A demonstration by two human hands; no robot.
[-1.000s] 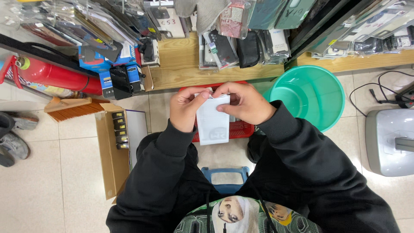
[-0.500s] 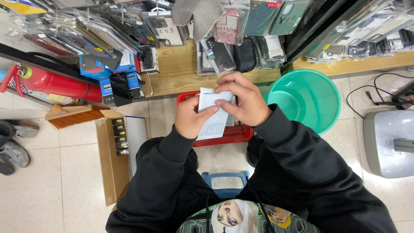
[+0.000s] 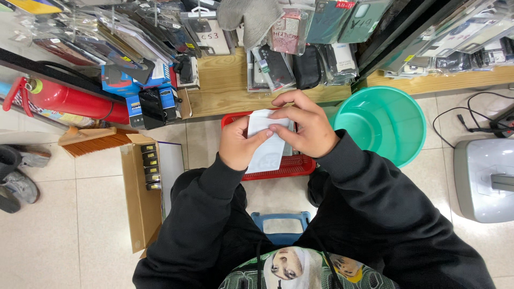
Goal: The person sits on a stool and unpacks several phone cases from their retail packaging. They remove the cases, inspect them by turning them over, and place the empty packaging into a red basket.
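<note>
Both hands meet mid-frame over a red basket [image 3: 289,167] on the tiled floor. Left hand [image 3: 239,145] grips a white flat packet [image 3: 266,140] from its left edge, fingers curled under, thumb on top. Right hand [image 3: 302,128] pinches the packet's upper right part, index finger and thumb pressed on its face, other fingers bent close. Packet is held upright-ish, slightly tilted, just above the basket's near half, covering what lies inside; basket contents cannot be told.

Right of the basket, touching or just beside it, stands a teal basin [image 3: 383,123]. Far side: low wooden shelf [image 3: 225,88] with hanging phone cases in clear sleeves [image 3: 292,32]. Far left: red fire extinguisher [image 3: 72,100] lying along the shelf, a broom head [image 3: 93,142] near it. Left of the person's knee: open cardboard box [image 3: 140,198] with a row of small dark items at its far edge. Blue stool [image 3: 281,222] shows between the legs. Grey machine [image 3: 484,179] at far right, black cable [image 3: 471,115] beyond it. Shoes [image 3: 16,182] at left edge. Black sleeves on both arms.
</note>
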